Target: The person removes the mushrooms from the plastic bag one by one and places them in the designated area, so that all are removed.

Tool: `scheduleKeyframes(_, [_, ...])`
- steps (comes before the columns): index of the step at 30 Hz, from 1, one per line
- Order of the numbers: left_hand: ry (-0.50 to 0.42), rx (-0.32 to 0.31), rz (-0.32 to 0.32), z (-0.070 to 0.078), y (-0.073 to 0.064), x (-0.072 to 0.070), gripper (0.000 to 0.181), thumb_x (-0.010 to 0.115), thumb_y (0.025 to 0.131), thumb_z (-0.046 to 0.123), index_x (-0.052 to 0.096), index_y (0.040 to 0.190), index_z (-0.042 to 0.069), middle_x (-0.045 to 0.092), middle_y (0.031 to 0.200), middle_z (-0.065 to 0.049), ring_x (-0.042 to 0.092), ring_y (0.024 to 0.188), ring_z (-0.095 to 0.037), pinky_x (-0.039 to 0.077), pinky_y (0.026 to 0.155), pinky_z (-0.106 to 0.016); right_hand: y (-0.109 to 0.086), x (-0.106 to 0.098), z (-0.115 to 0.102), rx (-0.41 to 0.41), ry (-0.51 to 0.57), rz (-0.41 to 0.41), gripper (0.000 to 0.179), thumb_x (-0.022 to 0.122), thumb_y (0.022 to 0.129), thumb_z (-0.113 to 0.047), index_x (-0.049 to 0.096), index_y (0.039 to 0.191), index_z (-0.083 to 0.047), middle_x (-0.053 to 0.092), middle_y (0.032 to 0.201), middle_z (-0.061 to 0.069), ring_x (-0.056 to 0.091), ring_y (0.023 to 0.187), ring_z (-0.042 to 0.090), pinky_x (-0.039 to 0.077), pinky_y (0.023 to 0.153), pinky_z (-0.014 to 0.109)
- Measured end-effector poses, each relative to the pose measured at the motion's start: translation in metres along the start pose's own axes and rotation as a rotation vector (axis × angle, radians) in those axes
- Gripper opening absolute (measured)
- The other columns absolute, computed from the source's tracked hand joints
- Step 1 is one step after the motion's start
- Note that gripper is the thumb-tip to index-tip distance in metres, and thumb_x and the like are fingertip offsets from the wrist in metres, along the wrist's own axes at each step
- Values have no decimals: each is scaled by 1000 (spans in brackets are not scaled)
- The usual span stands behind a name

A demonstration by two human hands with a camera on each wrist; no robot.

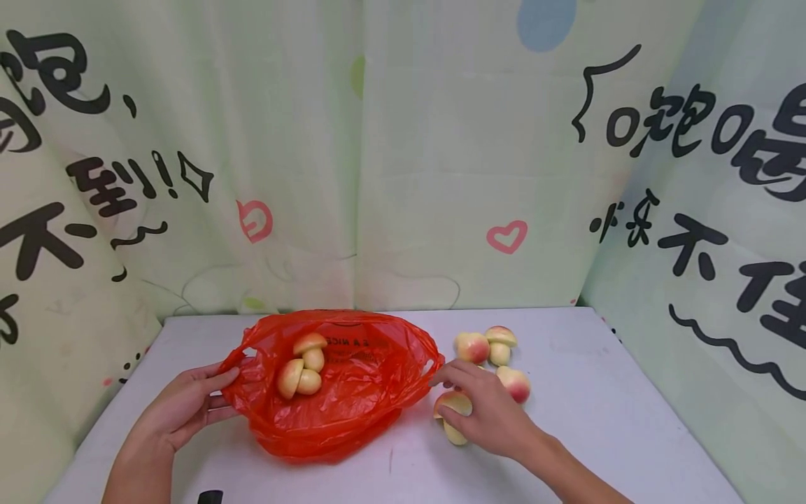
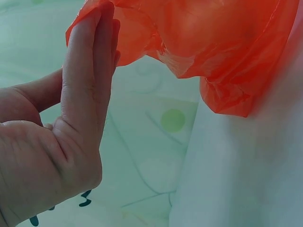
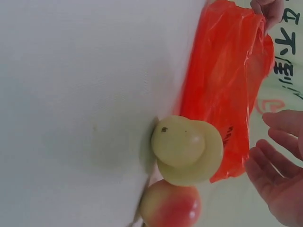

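The right hand (image 3: 284,187) hovers near a pale mushroom (image 3: 182,149); a red-blushed fruit (image 3: 171,205) and red plastic bag (image 3: 220,71) lie beside it.

Head view: you face a pale green curtain (image 1: 422,175) hanging behind the whitish desk (image 1: 585,399) and along both its sides, printed with black lettering (image 1: 693,239), a pink heart (image 1: 508,250) and, higher, a blue oval (image 1: 546,24). At your lower left, a small black object (image 1: 210,497) shows partly.
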State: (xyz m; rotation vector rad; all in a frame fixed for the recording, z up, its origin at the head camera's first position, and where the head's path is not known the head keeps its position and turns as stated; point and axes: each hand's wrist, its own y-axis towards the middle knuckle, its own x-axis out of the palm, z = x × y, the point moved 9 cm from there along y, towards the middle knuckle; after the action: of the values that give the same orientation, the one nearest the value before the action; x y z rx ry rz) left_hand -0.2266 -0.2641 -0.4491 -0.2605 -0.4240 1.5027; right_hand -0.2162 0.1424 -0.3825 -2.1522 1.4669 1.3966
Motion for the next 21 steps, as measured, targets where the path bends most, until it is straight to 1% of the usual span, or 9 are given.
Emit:
scheduleKeyframes(2, [-4, -1, 0, 0, 0, 0, 70, 58, 108, 27, 26, 163, 0, 76, 106, 6, 78, 96, -19, 64, 87, -39, 5, 0, -7, -41, 36, 4, 28, 82, 89, -9, 71, 113, -20, 71, 109, -9, 66, 100, 7, 64, 84, 32])
scheduleKeyframes(4, [-5, 0, 1, 0, 0, 0, 69, 58, 108, 27, 26, 163, 0, 75, 106, 6, 78, 96, -19, 64, 87, -39, 11, 1, -12, -55, 49, 2, 29, 82, 89, -8, 70, 112, -21, 72, 109, -6, 66, 99, 9, 63, 83, 29])
scheduleKeyframes(7, [-2, 1, 2, -1, 1, 0, 69, 59, 108, 27, 27, 163, 0, 75, 106, 6, 78, 96, -19, 64, 87, -39, 20, 3, -17, -49, 46, -8, 31, 82, 88, -8, 69, 113, -23, 71, 111, -4, 67, 99, 14, 62, 83, 25])
scheduleKeyframes(9, [2, 2, 3, -1, 1, 0, 69, 59, 108, 27, 27, 163, 0, 75, 106, 5, 78, 95, -19, 64, 87, -39, 25, 5, -19, -36, 51, -21, 32, 82, 89, -10, 69, 114, -25, 70, 112, -6, 67, 99, 16, 61, 83, 23])
scheduleKeyframes(12, [8, 1, 7, -1, 1, -1, 69, 59, 108, 28, 27, 162, 0, 75, 106, 6, 78, 95, -19, 65, 87, -39, 32, 9, -23, -44, 58, -39, 30, 79, 91, -10, 68, 115, -23, 69, 113, -7, 67, 99, 20, 62, 84, 28])
scheduleKeyframes(15, [11, 0, 9, -1, 1, -1, 69, 59, 108, 28, 27, 163, 0, 75, 106, 6, 78, 95, -19, 65, 87, -39, 40, 12, -25, -39, 62, -49, 29, 78, 92, -12, 68, 117, -22, 69, 113, -9, 67, 99, 20, 63, 85, 33])
scheduleKeyframes(21, [19, 0, 16, 0, 1, -1, 68, 58, 108, 28, 28, 162, 0, 75, 105, 6, 78, 94, -19, 65, 86, -38, 58, 20, -28, -30, 81, -62, 28, 76, 92, -12, 69, 118, -20, 69, 113, -11, 65, 101, 10, 62, 89, 36])
